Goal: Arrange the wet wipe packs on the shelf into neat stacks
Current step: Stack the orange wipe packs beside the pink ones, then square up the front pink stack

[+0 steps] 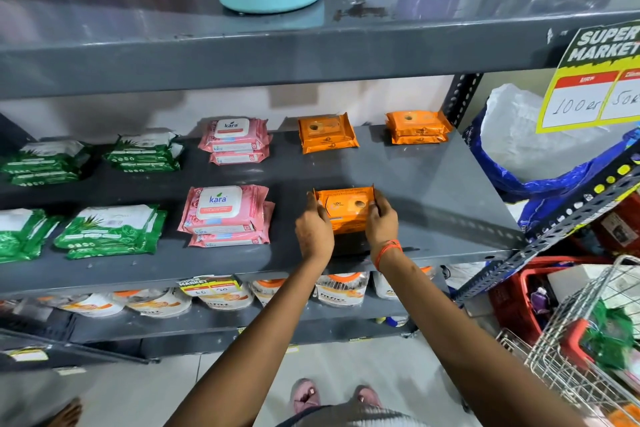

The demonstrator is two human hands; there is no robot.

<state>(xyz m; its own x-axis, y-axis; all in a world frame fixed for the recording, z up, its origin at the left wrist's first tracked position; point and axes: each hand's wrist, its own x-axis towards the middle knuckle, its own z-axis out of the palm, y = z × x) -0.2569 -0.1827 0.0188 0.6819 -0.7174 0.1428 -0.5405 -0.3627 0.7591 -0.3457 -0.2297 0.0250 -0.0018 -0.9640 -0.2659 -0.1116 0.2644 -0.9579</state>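
Hands (346, 224) gripping orange pack (346, 210), grey shelf (433, 191)

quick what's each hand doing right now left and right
Left hand: closed on the left edge of the orange wipe pack at the shelf front.
Right hand: closed on the same pack's right edge.

2 bare forearms, no sleeves, left hand (314, 230), right hand (382, 220), orange thread bracelet (388, 251) around right wrist, pink open-toe sandals (337, 398) on both feet, grey-and-white garment edge at bottom
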